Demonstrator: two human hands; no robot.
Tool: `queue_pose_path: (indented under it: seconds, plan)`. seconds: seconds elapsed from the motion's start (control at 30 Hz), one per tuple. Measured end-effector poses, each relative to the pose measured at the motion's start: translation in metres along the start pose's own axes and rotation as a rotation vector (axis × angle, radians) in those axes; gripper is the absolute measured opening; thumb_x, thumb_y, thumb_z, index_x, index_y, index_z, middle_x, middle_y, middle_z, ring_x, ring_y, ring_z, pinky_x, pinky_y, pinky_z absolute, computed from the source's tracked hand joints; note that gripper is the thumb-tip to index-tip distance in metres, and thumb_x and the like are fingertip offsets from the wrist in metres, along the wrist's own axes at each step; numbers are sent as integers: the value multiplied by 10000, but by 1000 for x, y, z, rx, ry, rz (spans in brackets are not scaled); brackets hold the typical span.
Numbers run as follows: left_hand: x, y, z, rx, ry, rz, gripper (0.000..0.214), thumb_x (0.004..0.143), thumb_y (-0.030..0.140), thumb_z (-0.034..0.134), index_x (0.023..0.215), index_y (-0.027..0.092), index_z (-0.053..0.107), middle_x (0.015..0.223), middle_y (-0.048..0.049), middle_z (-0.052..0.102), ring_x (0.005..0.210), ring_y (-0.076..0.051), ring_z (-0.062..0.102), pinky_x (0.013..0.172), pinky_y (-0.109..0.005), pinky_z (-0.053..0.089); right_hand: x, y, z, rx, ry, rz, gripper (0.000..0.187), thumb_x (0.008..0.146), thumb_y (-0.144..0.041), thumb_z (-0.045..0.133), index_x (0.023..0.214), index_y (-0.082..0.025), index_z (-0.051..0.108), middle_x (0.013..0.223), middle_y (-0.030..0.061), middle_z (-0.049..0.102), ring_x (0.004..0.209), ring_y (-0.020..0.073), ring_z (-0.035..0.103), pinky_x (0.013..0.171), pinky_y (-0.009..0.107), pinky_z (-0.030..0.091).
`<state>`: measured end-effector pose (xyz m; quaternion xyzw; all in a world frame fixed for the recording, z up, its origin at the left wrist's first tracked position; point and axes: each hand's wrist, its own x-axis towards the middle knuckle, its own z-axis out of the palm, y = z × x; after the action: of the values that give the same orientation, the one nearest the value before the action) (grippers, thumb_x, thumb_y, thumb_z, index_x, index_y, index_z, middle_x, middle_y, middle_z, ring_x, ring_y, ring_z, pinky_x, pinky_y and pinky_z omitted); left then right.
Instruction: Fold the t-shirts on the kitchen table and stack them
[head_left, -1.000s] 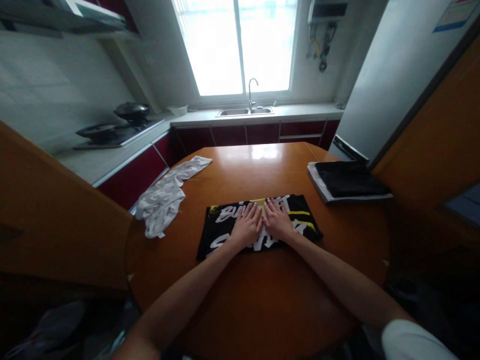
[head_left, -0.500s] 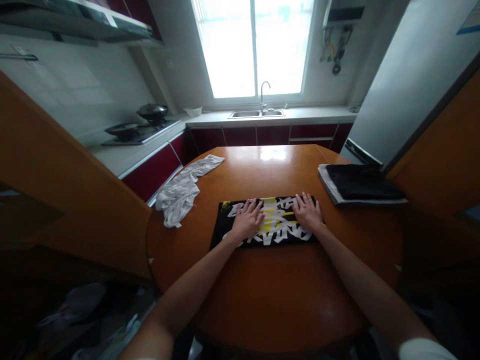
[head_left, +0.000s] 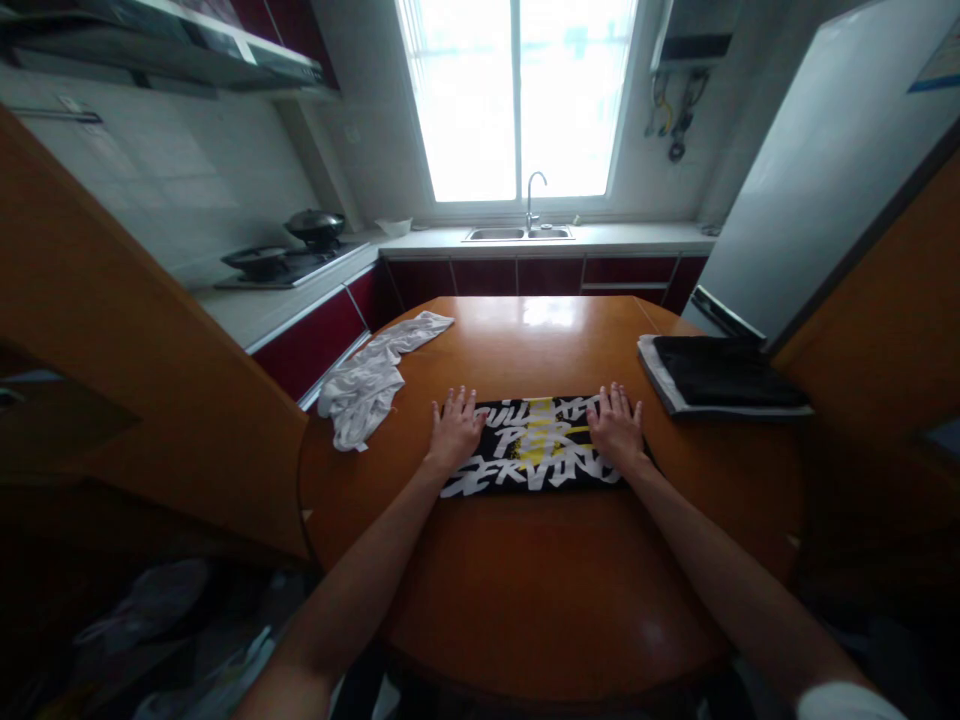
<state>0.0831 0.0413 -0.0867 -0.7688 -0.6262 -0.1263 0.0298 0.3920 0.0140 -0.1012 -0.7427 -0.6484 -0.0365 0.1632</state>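
A folded black T-shirt (head_left: 536, 465) with white lettering and yellow patches lies flat on the wooden table (head_left: 547, 580). My left hand (head_left: 454, 432) rests palm down over its left end, fingers stretched out and spread. Flat on the right end lies my right hand (head_left: 616, 428), its fingers also extended. Neither hand grips the cloth. The palms cover parts of the print and of both side edges.
A crumpled white garment (head_left: 367, 385) lies at the table's left edge. On the right sits a stack of folded black and white clothes (head_left: 727, 370). Behind the table are a sink (head_left: 495, 234), a stove with pans (head_left: 315, 226) and a fridge (head_left: 817, 170).
My left hand has slid left from the middle of the print to the shirt's left end, and that end now reaches less far left. My right hand stays nearly in place.
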Motion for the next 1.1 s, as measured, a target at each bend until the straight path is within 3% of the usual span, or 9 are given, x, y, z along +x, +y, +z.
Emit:
queue_pose_path:
  seconds: [0.07,0.2,0.33,0.57,0.77,0.93,1.1]
  plan:
    - [-7,25,-2,-15,16,119,574,1035,356,272,1544,121,395,1628,-149,318,1530,-324,218,1215,-609,159,-12,-21,-4,23,18,-106,606,1012,-332,296,1546,-53,365,1648,182,240,1535,276,184,1222,538,82]
    - [-30,70,8,-64,-82,372,564,1023,265,264,1567,140,351,1629,-118,325,1536,-263,220,1237,-523,184,-42,-64,-1,93,-52,-338,592,992,-270,312,1550,-82,380,1647,138,262,1538,248,186,1234,470,95]
    - [-41,81,22,-51,-150,482,586,1015,255,298,1587,127,297,1633,-124,314,1545,-268,182,1242,-502,173,-56,-79,4,125,-171,-399,596,984,-216,290,1553,-57,368,1625,152,310,1524,260,240,1228,448,131]
    - [-33,74,27,-57,-155,433,572,1031,293,275,1583,150,318,1642,-112,289,1542,-258,198,1246,-499,159,-47,-72,10,127,-180,-359,592,1014,-304,291,1555,-77,371,1629,155,292,1529,257,224,1229,472,115]
    - [-16,61,21,-58,-233,294,678,1017,510,327,1581,134,322,1656,-119,238,1545,-291,178,1247,-525,145,-20,-53,16,86,-223,-243,645,1017,-431,319,1570,-100,341,1658,122,230,1542,255,165,1231,514,46]
    - [0,24,18,12,-184,103,703,1026,556,243,1595,147,285,1670,-105,196,1556,-302,118,1237,-586,72,1,-19,17,41,-196,-135,600,1031,-444,305,1574,-195,353,1671,91,213,1542,251,151,1222,535,65]
    - [11,-25,14,10,-238,-130,769,1016,577,217,1602,80,218,1677,-149,133,1558,-290,107,1237,-549,134,10,10,18,9,-147,-7,596,1034,-465,302,1565,-203,372,1659,116,250,1529,299,182,1196,616,92]
